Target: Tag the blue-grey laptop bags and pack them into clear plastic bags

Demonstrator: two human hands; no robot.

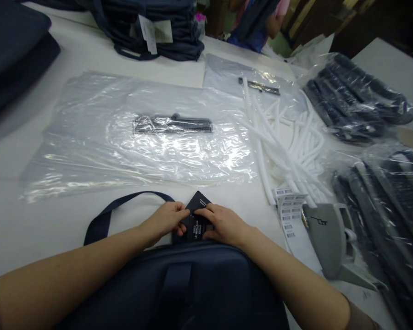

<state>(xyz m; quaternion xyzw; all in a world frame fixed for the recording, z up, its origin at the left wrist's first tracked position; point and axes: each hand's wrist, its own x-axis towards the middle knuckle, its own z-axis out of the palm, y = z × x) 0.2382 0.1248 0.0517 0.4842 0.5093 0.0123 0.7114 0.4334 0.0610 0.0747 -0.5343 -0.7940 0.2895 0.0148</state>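
Navy fabric is seen nearest, in a bag [220, 284] at the bottom centre of the frame. Just beyond its edge, a black tag [197, 229] is held between two nearly closed hands: its left side is pinched by the left hand [168, 219], its right by the bent fingers of the right hand [225, 224]. At lower right, a grey dispenser [326, 243] is placed beside barcode labels [291, 211]. Farther off, clear plastic sleeves [89, 123] are spread across the white counter [55, 222].
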